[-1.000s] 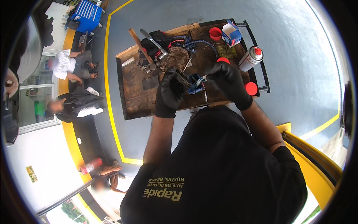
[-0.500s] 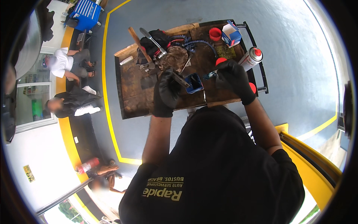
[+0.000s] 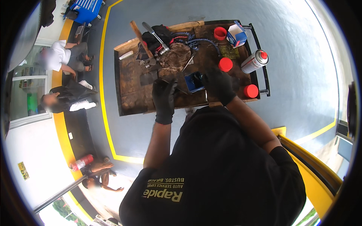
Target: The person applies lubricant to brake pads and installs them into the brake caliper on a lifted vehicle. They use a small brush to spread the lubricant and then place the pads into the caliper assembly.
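Box (image 3: pixel 189 84), blue, dark contents (image 3: pixel 197 80) inside; left hand (image 3: pixel 164 98), right hand (image 3: pixel 221 87): grip unclear.

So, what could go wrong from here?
The right hand is very close to the small blue box, so it might tip it. The spray can stands near the edge of the cart, where a bump could topple it. The red cap near the corner could get knocked off.

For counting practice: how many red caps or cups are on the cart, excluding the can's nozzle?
3: red cup by the carton, red cap beyond the right hand, another red cap at the near-right corner. Others may be hidden.
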Demonstrator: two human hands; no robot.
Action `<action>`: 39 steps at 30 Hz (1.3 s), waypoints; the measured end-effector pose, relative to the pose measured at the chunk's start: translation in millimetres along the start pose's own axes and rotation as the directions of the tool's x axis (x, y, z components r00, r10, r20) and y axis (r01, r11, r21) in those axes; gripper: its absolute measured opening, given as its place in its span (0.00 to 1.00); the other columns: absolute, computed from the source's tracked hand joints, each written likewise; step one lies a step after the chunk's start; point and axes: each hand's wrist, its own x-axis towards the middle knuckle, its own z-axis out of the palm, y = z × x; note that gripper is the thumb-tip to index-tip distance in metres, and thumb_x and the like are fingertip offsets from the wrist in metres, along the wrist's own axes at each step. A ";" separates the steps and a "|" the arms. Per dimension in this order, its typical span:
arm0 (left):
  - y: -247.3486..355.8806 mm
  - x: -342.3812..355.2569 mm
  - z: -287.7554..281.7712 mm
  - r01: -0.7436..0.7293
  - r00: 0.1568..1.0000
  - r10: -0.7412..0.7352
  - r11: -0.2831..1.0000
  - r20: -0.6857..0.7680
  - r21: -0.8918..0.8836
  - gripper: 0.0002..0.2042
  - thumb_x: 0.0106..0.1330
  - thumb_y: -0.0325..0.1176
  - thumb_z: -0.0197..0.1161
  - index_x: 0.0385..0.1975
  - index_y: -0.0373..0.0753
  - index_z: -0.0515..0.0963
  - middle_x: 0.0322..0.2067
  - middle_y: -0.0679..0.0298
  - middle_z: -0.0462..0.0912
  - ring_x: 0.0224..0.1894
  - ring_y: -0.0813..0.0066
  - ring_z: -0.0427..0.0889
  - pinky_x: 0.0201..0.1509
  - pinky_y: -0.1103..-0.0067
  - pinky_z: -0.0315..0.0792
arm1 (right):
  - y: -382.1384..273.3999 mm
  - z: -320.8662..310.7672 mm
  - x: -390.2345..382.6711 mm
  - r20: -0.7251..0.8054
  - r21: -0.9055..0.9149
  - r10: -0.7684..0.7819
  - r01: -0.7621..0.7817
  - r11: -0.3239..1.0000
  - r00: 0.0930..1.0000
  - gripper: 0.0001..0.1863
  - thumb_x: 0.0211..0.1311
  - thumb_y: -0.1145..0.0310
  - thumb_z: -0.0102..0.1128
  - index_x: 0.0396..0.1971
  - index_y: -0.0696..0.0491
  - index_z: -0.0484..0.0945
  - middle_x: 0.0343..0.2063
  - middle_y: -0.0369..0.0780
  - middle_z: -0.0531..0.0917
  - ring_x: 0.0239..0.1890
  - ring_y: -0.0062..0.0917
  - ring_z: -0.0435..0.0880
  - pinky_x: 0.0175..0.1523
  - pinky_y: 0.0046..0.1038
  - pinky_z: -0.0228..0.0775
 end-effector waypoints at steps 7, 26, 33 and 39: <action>13.5 -0.5 7.6 -0.001 0.994 0.017 0.990 0.110 -0.143 0.14 0.70 0.22 0.69 0.53 0.35 0.78 0.40 0.64 0.84 0.41 0.78 0.85 0.45 0.80 0.79 | -16.1 -30.7 7.7 0.080 -0.047 0.024 -0.020 0.999 0.996 0.16 0.66 0.59 0.70 0.48 0.50 0.83 0.44 0.42 0.88 0.39 0.41 0.89 0.42 0.43 0.81; 80.2 8.5 93.3 -0.018 0.703 0.113 0.990 0.702 -0.140 0.35 0.51 0.23 0.81 0.63 0.32 0.78 0.59 0.58 0.84 0.65 0.65 0.80 0.70 0.68 0.74 | -27.2 -143.0 8.4 0.028 0.577 -0.001 -0.015 0.817 1.000 0.24 0.56 0.62 0.82 0.49 0.57 0.82 0.43 0.43 0.84 0.46 0.35 0.87 0.48 0.38 0.79; 113.4 4.5 116.4 -0.365 0.718 0.245 0.929 0.652 0.053 0.37 0.61 0.31 0.79 0.70 0.34 0.71 0.60 0.53 0.83 0.63 0.61 0.82 0.68 0.65 0.76 | -14.4 -162.3 13.1 -0.252 0.237 -0.119 0.181 0.954 0.960 0.34 0.47 0.62 0.83 0.58 0.51 0.83 0.50 0.39 0.83 0.50 0.38 0.84 0.54 0.44 0.76; 122.5 0.9 99.4 0.269 0.757 -0.077 0.942 0.649 -0.201 0.40 0.71 0.42 0.74 0.77 0.32 0.61 0.61 0.49 0.81 0.58 0.62 0.85 0.62 0.69 0.79 | 5.7 -175.8 23.1 -0.338 -0.071 -0.354 0.351 0.934 0.872 0.28 0.48 0.64 0.81 0.54 0.40 0.88 0.53 0.35 0.82 0.52 0.33 0.84 0.56 0.40 0.75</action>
